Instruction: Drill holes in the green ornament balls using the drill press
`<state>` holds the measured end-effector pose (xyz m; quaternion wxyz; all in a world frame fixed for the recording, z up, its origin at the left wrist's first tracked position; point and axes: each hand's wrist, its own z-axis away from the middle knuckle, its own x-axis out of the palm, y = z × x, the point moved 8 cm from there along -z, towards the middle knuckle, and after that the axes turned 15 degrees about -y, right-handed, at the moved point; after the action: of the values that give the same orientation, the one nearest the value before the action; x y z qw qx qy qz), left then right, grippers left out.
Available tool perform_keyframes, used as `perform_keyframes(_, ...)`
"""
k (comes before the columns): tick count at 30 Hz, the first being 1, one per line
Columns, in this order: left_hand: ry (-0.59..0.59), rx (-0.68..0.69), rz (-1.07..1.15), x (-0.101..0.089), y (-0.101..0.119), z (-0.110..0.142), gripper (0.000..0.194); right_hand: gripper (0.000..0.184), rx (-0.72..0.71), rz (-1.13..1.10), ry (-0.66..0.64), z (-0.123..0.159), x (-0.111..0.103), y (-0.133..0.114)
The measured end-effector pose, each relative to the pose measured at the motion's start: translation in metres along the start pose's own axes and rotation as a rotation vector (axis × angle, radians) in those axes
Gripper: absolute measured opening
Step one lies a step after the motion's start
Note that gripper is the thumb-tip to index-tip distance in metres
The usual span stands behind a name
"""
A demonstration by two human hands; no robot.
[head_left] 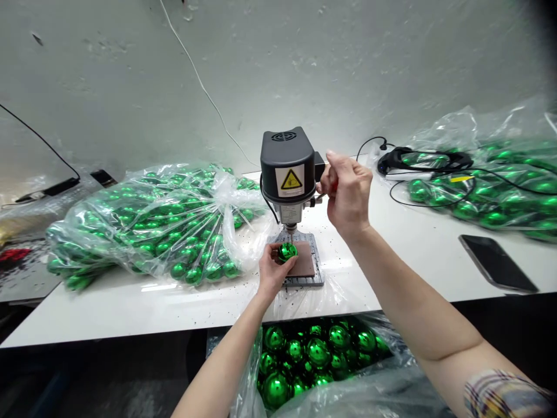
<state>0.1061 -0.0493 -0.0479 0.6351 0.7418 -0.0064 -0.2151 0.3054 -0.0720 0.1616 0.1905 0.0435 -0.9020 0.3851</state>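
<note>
A small black drill press (287, 168) with a yellow warning label stands on the white table. Beneath its drill bit (292, 237), my left hand (273, 270) grips a shiny green Christmas ball (288, 251) between thumb and fingers. The ball is over a brown board (306, 259) lying on the grey slotted base (319, 273). The bit's tip is at the top of the ball; whether it has gone in I cannot tell. My right hand (348, 188) is raised at the press's right side, fingers curled round the feed lever, which they mostly hide.
A tied clear bag (152, 220) of green balls lies at left. Another bag (500, 186) is at right, with a black headset-like device (424, 159) on it. A phone (498, 263) lies near the front edge. Below the edge, an open bag holds loose green balls (319, 352).
</note>
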Motion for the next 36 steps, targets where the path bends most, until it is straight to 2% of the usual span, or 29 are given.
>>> perform_keyframes(1, -0.013, -0.016, -0.075, -0.006, 0.009, 0.009, 0.043, 0.054, 0.038, -0.012, 0.006, -0.006, 0.001, 0.001)
perform_keyframes(2, -0.083, -0.031, -0.146, -0.008, 0.017, 0.017, 0.044, 0.054, 0.058, -0.017, 0.008, -0.011, 0.002, 0.002)
perform_keyframes(5, -0.517, -0.043, -0.297, -0.002, 0.035, 0.034, 0.047, 0.052, 0.066, -0.013, 0.004, -0.014, 0.001, 0.005)
perform_keyframes(6, -0.6, -0.037, -0.339, -0.005, 0.038, 0.032, 0.043, 0.051, 0.062, -0.009, 0.012, -0.013, 0.0, 0.006)
perform_keyframes(7, -0.595, -0.039, -0.395, -0.014, 0.038, 0.023, 0.037, 0.051, 0.059, -0.005, 0.021, -0.011, -0.001, 0.007)
perform_keyframes(8, -0.512, -0.056, -0.473, -0.028, 0.036, 0.007, 0.03, 0.05, 0.056, -0.003, 0.03, -0.009, -0.001, 0.006)
perform_keyframes(11, -0.142, -0.209, -0.827, -0.076, 0.02, -0.057, 0.022, 0.049, 0.049, 0.004, 0.037, -0.006, 0.0, 0.004)
perform_keyframes(12, -0.093, -0.248, -0.863, -0.084, 0.011, -0.078, 0.019, 0.048, 0.047, 0.008, 0.032, -0.006, 0.001, 0.004)
perform_keyframes(14, -0.034, -0.295, -0.896, -0.097, -0.004, -0.113, 0.019, 0.047, 0.041, 0.02, 0.017, -0.007, 0.002, 0.003)
perform_keyframes(16, -0.007, -0.3, -0.89, -0.104, -0.016, -0.136, 0.025, 0.047, 0.027, 0.03, 0.006, -0.008, 0.002, 0.003)
perform_keyframes(18, 0.017, -0.278, -0.878, -0.11, -0.023, -0.146, 0.027, 0.047, 0.0, 0.034, 0.001, -0.009, 0.001, 0.004)
perform_keyframes(21, 0.042, -0.231, -0.852, -0.119, -0.025, -0.146, 0.031, 0.049, -0.053, 0.052, -0.018, -0.011, 0.0, 0.004)
perform_keyframes(23, 0.055, -0.191, -0.758, -0.123, -0.021, -0.138, 0.04, 0.051, -0.073, 0.066, -0.026, -0.012, 0.0, 0.004)
perform_keyframes(24, 0.059, -0.167, -0.628, -0.124, -0.019, -0.131, 0.045, 0.052, -0.078, 0.067, -0.024, -0.012, 0.0, 0.004)
perform_keyframes(26, 0.028, -0.126, -0.207, -0.121, -0.016, -0.112, 0.05, 0.054, -0.074, 0.064, -0.014, -0.012, 0.0, 0.005)
perform_keyframes(28, -0.082, -0.133, 0.262, -0.104, -0.014, -0.09, 0.047, 0.055, -0.069, 0.065, -0.003, -0.012, -0.001, 0.005)
perform_keyframes(30, -0.224, -0.183, 0.56, -0.079, -0.008, -0.067, 0.042, 0.056, -0.062, 0.073, 0.0, -0.012, -0.001, 0.005)
perform_keyframes(33, -0.319, -0.255, 0.753, -0.05, -0.005, -0.04, 0.04, 0.055, -0.05, 0.078, -0.01, -0.012, 0.0, 0.005)
perform_keyframes(36, -0.286, -0.27, 0.798, -0.035, -0.01, -0.027, 0.045, 0.054, -0.051, 0.064, -0.004, -0.012, -0.001, 0.005)
